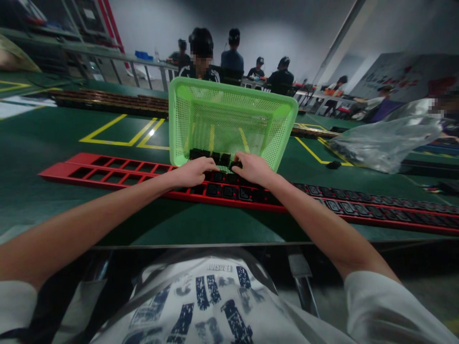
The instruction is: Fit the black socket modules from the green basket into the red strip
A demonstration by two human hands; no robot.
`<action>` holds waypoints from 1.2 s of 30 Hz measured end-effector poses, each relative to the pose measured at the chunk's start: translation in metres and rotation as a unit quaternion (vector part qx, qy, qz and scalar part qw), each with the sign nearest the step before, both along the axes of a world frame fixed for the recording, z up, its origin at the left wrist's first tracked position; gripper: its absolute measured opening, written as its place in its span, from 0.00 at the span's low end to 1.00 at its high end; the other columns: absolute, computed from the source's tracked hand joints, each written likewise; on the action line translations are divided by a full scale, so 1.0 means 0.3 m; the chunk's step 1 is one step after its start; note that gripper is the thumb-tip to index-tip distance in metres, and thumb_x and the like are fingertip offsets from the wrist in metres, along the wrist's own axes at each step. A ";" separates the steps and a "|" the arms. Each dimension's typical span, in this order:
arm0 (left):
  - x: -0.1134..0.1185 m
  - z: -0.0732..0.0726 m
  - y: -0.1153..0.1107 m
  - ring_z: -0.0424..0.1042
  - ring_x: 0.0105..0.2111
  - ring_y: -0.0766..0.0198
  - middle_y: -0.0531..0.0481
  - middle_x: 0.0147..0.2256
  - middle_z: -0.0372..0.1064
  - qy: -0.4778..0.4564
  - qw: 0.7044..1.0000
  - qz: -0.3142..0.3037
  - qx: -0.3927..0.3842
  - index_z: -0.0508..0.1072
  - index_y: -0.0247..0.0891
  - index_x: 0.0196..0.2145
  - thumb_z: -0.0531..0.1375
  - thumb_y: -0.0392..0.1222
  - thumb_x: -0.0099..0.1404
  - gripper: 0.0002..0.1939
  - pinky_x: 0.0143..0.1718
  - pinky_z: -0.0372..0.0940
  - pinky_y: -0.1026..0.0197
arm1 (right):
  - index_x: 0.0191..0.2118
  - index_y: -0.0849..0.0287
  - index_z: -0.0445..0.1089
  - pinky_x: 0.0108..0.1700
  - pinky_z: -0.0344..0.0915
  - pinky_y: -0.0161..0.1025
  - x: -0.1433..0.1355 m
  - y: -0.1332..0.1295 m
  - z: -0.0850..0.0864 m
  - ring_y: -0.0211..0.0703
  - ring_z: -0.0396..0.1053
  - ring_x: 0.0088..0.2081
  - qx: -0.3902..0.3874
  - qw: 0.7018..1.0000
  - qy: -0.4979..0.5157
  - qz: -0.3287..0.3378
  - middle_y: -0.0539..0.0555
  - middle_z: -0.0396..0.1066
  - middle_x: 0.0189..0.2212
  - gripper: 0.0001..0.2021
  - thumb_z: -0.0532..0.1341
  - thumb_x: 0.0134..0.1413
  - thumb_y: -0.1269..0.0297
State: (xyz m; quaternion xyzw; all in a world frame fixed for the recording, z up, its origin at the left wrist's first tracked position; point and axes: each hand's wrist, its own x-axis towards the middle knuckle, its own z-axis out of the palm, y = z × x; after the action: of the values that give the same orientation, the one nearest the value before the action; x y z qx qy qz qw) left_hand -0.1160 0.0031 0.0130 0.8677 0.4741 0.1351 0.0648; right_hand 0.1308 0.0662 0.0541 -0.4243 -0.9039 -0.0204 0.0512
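Note:
A green mesh basket (233, 95) stands tipped towards me on the table, with several black parts (210, 155) along its lower side. Below its rim lies a long red rack (107, 167) with two rows of slots; its left slots are bare, and black square pieces (229, 192) fill those from the middle rightwards. My left hand (195, 172) is over the rack at the basket's lower edge, fingers bent; what they hold, if anything, is too small to tell. My right hand (251, 168) has its fingers closed around a small black piece (235, 165) at the basket's lower rim.
Long brown strips (114, 102) lie across the back of the green table (143, 224), which has yellow tape lines. A clear plastic bag (383, 143) rests at the right, near a small black object (333, 165). Several people sit beyond the table.

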 end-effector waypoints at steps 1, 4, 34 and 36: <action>-0.001 -0.001 0.002 0.76 0.58 0.54 0.41 0.56 0.77 -0.003 1.000 -0.003 0.000 0.81 0.35 0.59 0.53 0.22 0.58 0.35 0.64 0.69 0.53 | 0.55 0.57 0.74 0.39 0.62 0.45 0.000 0.000 0.001 0.58 0.79 0.49 0.001 1.000 0.001 0.000 0.62 0.83 0.52 0.14 0.62 0.71 0.57; -0.007 -0.003 0.011 0.76 0.59 0.55 0.42 0.56 0.77 -0.006 1.000 -0.007 -0.004 0.81 0.35 0.58 0.53 0.21 0.57 0.35 0.64 0.69 0.53 | 0.55 0.57 0.74 0.39 0.62 0.45 -0.002 -0.005 0.004 0.59 0.79 0.49 0.003 1.000 0.003 0.000 0.61 0.83 0.52 0.14 0.61 0.71 0.56; -0.010 -0.009 0.023 0.76 0.55 0.55 0.43 0.52 0.78 -0.022 0.999 0.027 0.004 0.82 0.35 0.57 0.52 0.22 0.57 0.34 0.62 0.70 0.53 | 0.55 0.57 0.74 0.43 0.64 0.45 -0.007 -0.018 0.008 0.58 0.77 0.51 -0.004 0.999 0.029 0.014 0.60 0.82 0.53 0.13 0.62 0.71 0.58; -0.014 -0.007 0.018 0.77 0.54 0.55 0.43 0.51 0.78 -0.024 0.999 0.030 0.003 0.82 0.35 0.57 0.52 0.22 0.56 0.34 0.61 0.71 0.53 | 0.55 0.56 0.74 0.42 0.64 0.45 -0.007 -0.020 0.008 0.57 0.77 0.51 -0.008 0.999 0.029 0.018 0.60 0.82 0.53 0.13 0.62 0.72 0.58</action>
State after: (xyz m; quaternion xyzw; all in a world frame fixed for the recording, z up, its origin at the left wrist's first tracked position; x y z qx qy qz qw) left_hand -0.1203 0.0085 0.0110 0.8497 0.4978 0.1592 0.0698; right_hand 0.1287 0.0602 0.0565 -0.4086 -0.9097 -0.0004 0.0745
